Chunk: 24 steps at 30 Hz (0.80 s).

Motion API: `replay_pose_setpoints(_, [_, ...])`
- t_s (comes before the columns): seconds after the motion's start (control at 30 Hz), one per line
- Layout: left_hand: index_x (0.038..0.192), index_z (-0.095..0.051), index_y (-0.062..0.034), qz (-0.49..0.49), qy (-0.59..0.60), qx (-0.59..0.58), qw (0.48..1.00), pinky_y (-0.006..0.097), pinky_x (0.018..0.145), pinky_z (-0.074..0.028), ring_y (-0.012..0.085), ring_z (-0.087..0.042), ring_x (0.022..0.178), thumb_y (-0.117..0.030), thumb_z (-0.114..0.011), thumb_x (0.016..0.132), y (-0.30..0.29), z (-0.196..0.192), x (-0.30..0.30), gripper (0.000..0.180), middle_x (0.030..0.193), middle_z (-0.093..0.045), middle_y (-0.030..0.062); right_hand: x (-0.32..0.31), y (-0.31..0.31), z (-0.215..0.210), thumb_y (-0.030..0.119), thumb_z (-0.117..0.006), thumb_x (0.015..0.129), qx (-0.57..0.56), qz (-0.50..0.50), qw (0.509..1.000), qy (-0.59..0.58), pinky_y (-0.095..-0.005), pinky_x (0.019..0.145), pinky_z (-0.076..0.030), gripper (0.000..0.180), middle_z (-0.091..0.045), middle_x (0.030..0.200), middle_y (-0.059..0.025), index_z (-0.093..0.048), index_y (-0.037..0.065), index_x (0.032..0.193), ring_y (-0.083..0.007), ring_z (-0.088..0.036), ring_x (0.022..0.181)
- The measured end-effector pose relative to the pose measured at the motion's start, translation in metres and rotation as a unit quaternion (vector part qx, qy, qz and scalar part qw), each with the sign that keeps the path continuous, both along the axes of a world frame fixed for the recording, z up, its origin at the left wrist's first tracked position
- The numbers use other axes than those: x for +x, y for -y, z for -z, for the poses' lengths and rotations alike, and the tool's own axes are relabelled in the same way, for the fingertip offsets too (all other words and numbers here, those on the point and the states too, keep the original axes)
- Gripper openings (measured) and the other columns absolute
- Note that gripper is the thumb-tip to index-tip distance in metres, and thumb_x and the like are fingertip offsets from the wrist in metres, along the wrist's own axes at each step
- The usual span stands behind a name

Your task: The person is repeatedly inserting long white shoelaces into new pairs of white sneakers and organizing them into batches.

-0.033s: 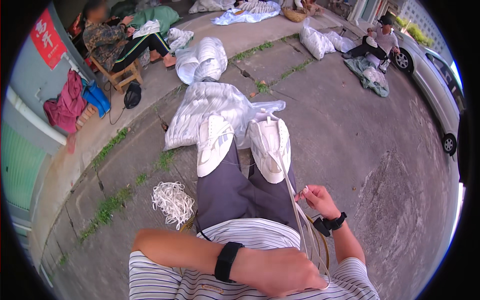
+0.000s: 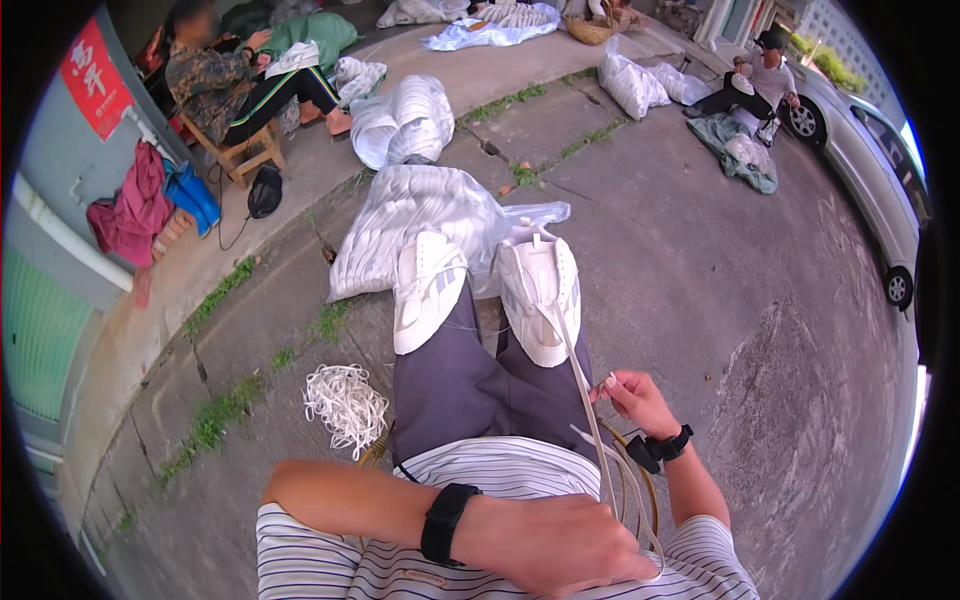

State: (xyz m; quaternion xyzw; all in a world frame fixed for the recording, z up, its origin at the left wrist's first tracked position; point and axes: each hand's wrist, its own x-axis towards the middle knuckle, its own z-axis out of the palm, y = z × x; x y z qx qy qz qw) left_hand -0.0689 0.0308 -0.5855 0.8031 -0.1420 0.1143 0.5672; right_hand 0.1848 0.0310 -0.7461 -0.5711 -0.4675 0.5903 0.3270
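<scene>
Two white sneakers rest on my knees. Laces cross the front of the left sneaker [image 2: 428, 300]. From the right sneaker [image 2: 540, 300], which has an open throat, a long pale shoelace [image 2: 590, 410] stretches down toward my waist. My left hand [image 2: 560, 545] reaches across my body, its fingers closed on the looped shoelace at the lower right. Beside my right thigh, my right hand [image 2: 640, 400] is closed in a pinch; what lies between thumb and finger is too small to make out. A loose white lace tip shows just below it.
A heap of white laces [image 2: 346, 408] lies on the ground at my left. Clear bags of white shoes [image 2: 410, 215] stand beyond my knees. One person [image 2: 215, 85] sits far left, another [image 2: 765, 80] far right near a silver car [image 2: 865, 150].
My left hand has shifted very slightly. Near my right hand, a lace strand has dropped lower, its tip now over my thigh. The sneakers stay in place.
</scene>
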Motion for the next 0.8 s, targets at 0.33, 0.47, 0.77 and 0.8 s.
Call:
replay_pose_setpoints(0.33, [0.107,-0.061,0.0032,-0.405,0.14,-0.246,0.869,0.021,0.051,-0.042,0.0085,-0.058,0.059,-0.003,-0.069,0.084,-0.074,-0.033,-0.107,0.026,0.083,-0.064,0.0104,0.015,0.011,0.0,0.019,-0.056,0.099,0.168,-0.044,0.98,0.099,-0.0249,0.061,-0.046,0.025,-0.068,0.099,-0.0052,-0.069,0.0,0.089,-0.0092,-0.055,0.073])
replay_pose_setpoints(0.47, [0.121,-0.053,0.0007,-0.516,0.229,-0.295,0.77,0.021,0.048,-0.033,0.0045,-0.042,0.054,-0.013,-0.059,0.094,-0.114,-0.018,-0.169,0.031,0.078,-0.056,0.0048,-0.005,0.015,-0.028,0.018,-0.064,0.091,0.225,-0.119,0.95,0.181,-0.0356,0.076,-0.05,0.018,-0.063,0.101,-0.0105,-0.067,0.001,0.087,-0.0267,-0.063,0.082])
replay_pose_setpoints(0.77, [0.117,-0.064,-0.0038,-0.807,-0.091,-0.053,0.581,0.021,0.058,-0.042,0.0041,-0.052,0.067,-0.012,-0.061,0.094,-0.161,0.085,-0.195,0.025,0.106,-0.065,0.0027,-0.035,0.017,-0.032,0.025,-0.068,0.088,0.349,-0.281,0.811,0.376,-0.0356,0.084,-0.05,0.024,-0.063,0.107,-0.0077,-0.07,0.003,0.097,-0.0273,-0.06,0.093])
replay_pose_setpoints(0.8, [0.116,-0.065,-0.0046,-0.799,-0.063,-0.003,0.599,0.021,0.06,-0.043,0.0042,-0.054,0.069,-0.011,-0.06,0.093,-0.164,0.097,-0.185,0.024,0.108,-0.066,0.0026,-0.037,0.015,-0.036,0.025,-0.068,0.088,0.346,-0.285,0.81,0.378,-0.0356,0.084,-0.05,0.024,-0.063,0.107,-0.0077,-0.07,0.003,0.097,-0.0273,-0.06,0.093])
